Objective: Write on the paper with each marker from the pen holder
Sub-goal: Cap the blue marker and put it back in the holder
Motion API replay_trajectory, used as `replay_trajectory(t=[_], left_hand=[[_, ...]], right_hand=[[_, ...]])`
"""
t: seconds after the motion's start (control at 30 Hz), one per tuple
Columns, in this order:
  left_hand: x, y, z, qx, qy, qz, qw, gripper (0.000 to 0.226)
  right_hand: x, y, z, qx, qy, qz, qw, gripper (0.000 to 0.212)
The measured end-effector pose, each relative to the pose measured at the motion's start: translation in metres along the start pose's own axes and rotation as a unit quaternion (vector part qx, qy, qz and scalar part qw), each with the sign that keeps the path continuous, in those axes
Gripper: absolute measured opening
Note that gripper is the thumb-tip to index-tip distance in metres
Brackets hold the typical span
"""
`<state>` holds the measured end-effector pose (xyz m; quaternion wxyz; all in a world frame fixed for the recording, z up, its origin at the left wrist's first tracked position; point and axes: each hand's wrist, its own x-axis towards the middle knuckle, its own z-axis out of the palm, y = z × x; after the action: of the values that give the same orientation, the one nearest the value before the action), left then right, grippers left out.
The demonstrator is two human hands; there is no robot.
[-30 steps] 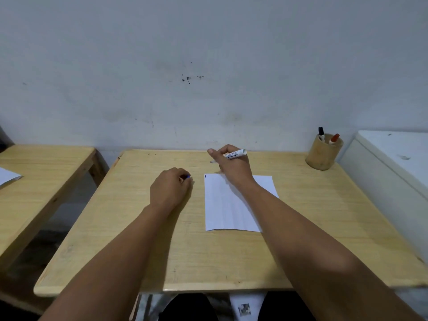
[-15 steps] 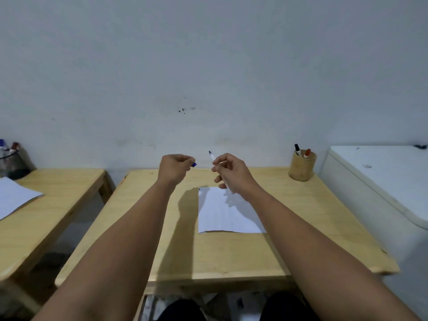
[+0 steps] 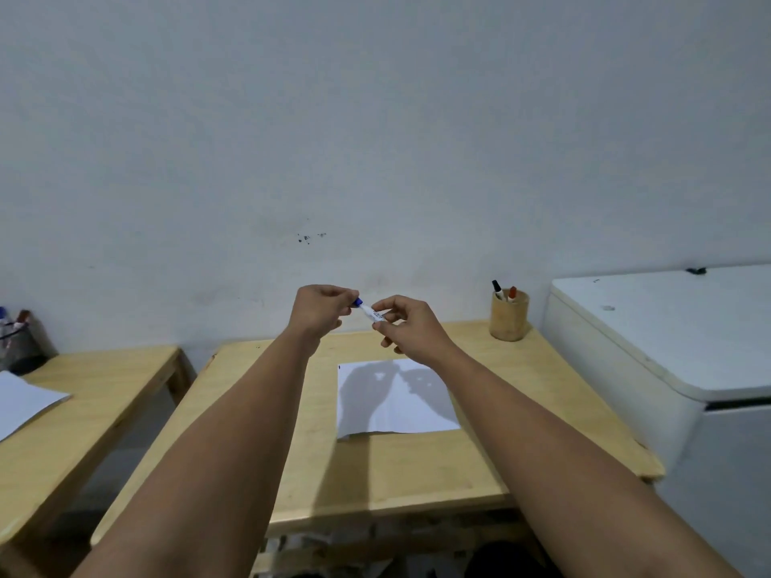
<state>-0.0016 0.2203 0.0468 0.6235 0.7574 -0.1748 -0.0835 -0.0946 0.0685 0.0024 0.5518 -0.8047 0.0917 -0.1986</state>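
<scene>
Both hands are raised above the far half of the wooden table (image 3: 417, 465). My right hand (image 3: 406, 323) grips the white barrel of a blue marker (image 3: 372, 312). My left hand (image 3: 319, 308) pinches the marker's blue cap (image 3: 358, 302), which sits against the barrel's end. The white paper (image 3: 396, 404) lies flat on the table below the hands, with their shadow across it. A round wooden pen holder (image 3: 509, 317) stands at the table's far right corner and holds a black-capped marker (image 3: 497, 289) and a red-capped marker (image 3: 512, 293).
A white chest-like appliance (image 3: 667, 335) stands right of the table. A second wooden table (image 3: 83, 394) at the left carries a sheet of paper (image 3: 21, 404) and a dark holder with pens (image 3: 16, 340). A plain wall is close behind.
Both hands rose off the table and came together. The blue cap in my left hand now meets the end of the marker held in my right hand. The view tilted upward.
</scene>
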Motion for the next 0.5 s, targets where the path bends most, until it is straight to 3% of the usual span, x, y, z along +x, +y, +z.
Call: replay_trajectory(t=[0.27,0.37,0.5], left_hand=[[0.004,0.001,0.036,0.058,-0.015,0.058,0.997,0.011],[0.008,-0.010,0.054,0.084,-0.016,0.040,0.996,0.011],[0.016,-0.007,0.079,0.074,-0.073,0.036,0.994,0.011]], right_hand=[[0.002,0.012,-0.023,0.017,0.035,-0.006,0.999,0.023],[0.003,0.030,-0.030,0.010,0.034,0.003,0.999,0.024],[0.009,0.048,-0.052,0.010,0.051,0.032,0.998,0.019]])
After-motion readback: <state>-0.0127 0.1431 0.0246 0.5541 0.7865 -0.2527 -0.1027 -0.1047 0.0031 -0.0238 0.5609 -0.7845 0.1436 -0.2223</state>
